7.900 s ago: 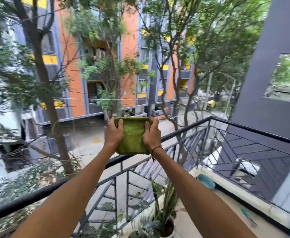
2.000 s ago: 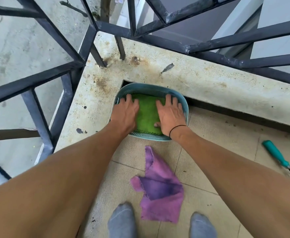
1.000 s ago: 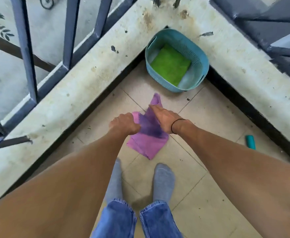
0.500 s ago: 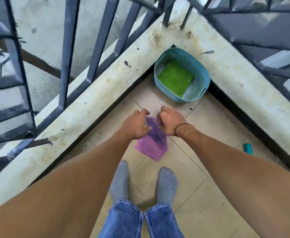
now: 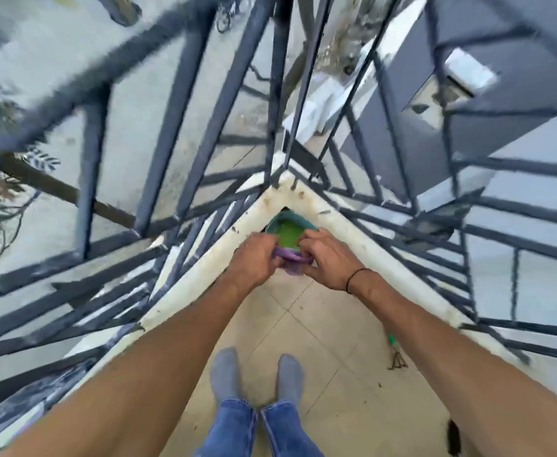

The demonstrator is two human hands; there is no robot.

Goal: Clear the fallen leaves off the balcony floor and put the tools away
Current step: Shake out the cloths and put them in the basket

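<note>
Tiled floor (image 5: 307, 328) lies open from the socked feet (image 5: 257, 379) out to the far corner, narrowing to a wedge between the two pale ledges (image 5: 201, 275) that meet there. Dark railing (image 5: 171, 127) bars stand on both ledges and close off left, right and far; the gaps between bars look narrow. The teal basket (image 5: 278, 221) fills the corner tip with both hands and a purple cloth (image 5: 292, 258) bunched just in front, a small hand rake (image 5: 395, 351) lies by the right ledge, dark debris (image 5: 453, 441) near right
</note>
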